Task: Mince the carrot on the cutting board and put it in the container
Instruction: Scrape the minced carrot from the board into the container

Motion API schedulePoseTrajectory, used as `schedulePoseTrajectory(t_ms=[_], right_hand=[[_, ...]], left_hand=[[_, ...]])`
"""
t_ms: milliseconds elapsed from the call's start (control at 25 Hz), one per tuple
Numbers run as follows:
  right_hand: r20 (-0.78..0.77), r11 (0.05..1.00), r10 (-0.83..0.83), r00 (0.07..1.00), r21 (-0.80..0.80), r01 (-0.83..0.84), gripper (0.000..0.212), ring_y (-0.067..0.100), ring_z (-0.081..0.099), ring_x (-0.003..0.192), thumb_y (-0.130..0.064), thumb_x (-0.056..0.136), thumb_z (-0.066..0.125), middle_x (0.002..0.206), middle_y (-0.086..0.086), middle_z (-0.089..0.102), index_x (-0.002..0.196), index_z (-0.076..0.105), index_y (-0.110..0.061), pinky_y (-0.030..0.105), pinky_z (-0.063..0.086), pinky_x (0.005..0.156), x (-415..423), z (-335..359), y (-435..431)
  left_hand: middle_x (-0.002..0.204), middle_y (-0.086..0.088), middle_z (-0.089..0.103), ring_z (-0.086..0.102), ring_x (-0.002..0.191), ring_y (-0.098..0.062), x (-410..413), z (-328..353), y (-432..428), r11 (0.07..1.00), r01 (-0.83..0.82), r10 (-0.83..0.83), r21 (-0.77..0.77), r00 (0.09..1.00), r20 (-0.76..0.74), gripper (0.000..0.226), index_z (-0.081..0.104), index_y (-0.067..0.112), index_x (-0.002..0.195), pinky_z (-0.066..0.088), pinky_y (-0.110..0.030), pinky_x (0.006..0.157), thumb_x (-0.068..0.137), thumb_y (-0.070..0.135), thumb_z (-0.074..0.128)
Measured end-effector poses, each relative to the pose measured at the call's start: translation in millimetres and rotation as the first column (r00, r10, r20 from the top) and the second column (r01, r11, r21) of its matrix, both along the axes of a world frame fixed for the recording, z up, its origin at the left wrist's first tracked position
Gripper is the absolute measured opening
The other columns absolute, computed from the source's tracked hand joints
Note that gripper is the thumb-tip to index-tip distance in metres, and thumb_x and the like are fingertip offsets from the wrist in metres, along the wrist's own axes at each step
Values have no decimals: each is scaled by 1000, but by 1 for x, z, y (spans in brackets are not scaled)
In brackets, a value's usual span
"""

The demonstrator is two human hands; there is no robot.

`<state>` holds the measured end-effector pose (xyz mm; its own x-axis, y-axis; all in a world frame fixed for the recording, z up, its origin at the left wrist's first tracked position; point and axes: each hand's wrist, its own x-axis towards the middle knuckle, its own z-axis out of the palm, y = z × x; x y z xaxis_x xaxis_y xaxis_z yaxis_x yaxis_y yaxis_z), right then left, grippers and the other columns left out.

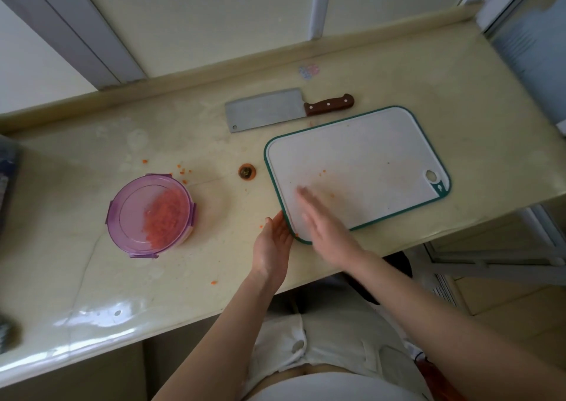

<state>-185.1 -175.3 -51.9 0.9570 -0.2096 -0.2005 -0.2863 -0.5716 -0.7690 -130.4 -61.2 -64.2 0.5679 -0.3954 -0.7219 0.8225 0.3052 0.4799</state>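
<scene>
on the bench, at 3 o'clock: cutting board, teal-rimmed and skewed, near corner close to the front edge. wide bare room between it and the container at 9 o'clock, with minced carrot inside under the purple lid and orange crumbs around. cleaver flat at 12 o'clock, just behind the board; carrot stub beside the board's left edge. pastel mark near the back ledge, too blurred to read. left hand cupped at the board's near-left corner, fingers loosely apart, holding nothing. right hand flat on the board, fingers straight and together, motion-blurred.
</scene>
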Motion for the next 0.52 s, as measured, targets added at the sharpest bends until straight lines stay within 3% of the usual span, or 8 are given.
schedulePoseTrajectory(t_ms=[120, 240, 400, 440, 520], right_hand=[[-155, 966, -123, 980, -245, 83, 52, 15, -2, 147, -18, 104, 27, 160, 5, 1, 151, 8, -7, 20, -5, 116, 34, -14, -58], [-240, 945, -30, 970, -323, -50, 52, 18, -5, 148, -19, 105, 24, 160, 10, -2, 151, 6, -5, 18, -10, 112, 35, -23, -60], [-80, 944, 282, 956, -157, -291, 52, 1, -9, 143, -19, 104, 28, 157, -6, -2, 151, 10, -10, 13, -8, 113, -29, -10, 8], [-30, 953, 281, 959, -107, -282, 51, -2, -6, 143, -20, 104, 29, 156, -10, 1, 151, 13, -12, 13, -3, 115, -41, -7, 8], [17, 985, 108, 994, -140, -105, 50, 0, 0, 143, -21, 102, 29, 153, -10, 8, 150, 19, -11, 18, 3, 117, -45, -7, -15]], left_hand=[[131, -13, 52, 48, 123, -24, -5, 2, -3, 1000, -22, 22, -10, 999, -48, 47, 43, 0, 133, 33, -36, 110, 104, 28, 19], [131, -13, 52, 49, 121, -24, -11, 1, -6, 999, -44, 42, -24, 996, -83, 46, 44, 0, 132, 33, -35, 108, 104, 27, 19], [133, -12, 51, 48, 123, -23, -29, 3, -4, 999, 31, -34, -41, 996, -85, 47, 42, 2, 134, 34, -34, 106, 104, 28, 18], [132, -11, 52, 48, 122, -22, -33, 4, -4, 997, 68, -69, -27, 995, -75, 46, 42, 3, 134, 35, -33, 105, 104, 28, 18], [135, -12, 49, 48, 121, -22, -39, 6, -7, 989, 143, -140, 25, 987, -82, 46, 40, 2, 136, 36, -31, 103, 104, 28, 19]])
